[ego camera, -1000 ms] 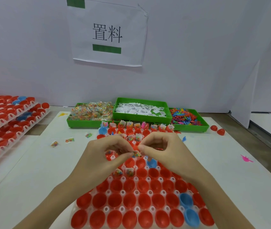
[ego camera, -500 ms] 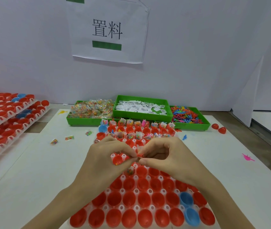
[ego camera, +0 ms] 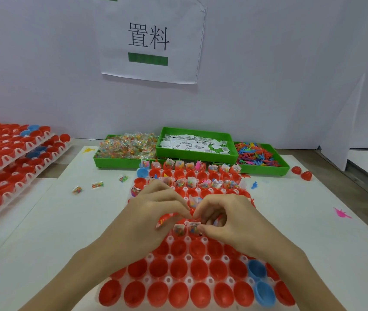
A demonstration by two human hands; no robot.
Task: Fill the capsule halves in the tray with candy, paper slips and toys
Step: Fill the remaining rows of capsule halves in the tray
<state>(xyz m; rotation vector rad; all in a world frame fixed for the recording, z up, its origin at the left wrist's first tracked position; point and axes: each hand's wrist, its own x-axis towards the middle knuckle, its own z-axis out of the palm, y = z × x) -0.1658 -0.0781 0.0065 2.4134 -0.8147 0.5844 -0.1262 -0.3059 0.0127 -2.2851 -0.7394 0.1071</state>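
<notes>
White table [ego camera: 44,232], red capsule halves [ego camera: 178,269]

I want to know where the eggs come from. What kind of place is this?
Probably a toy-packing workstation: a white tray of red plastic capsule halves, green bins of wrapped candy, paper slips and tiny toys, and a printed wall sign.
</notes>
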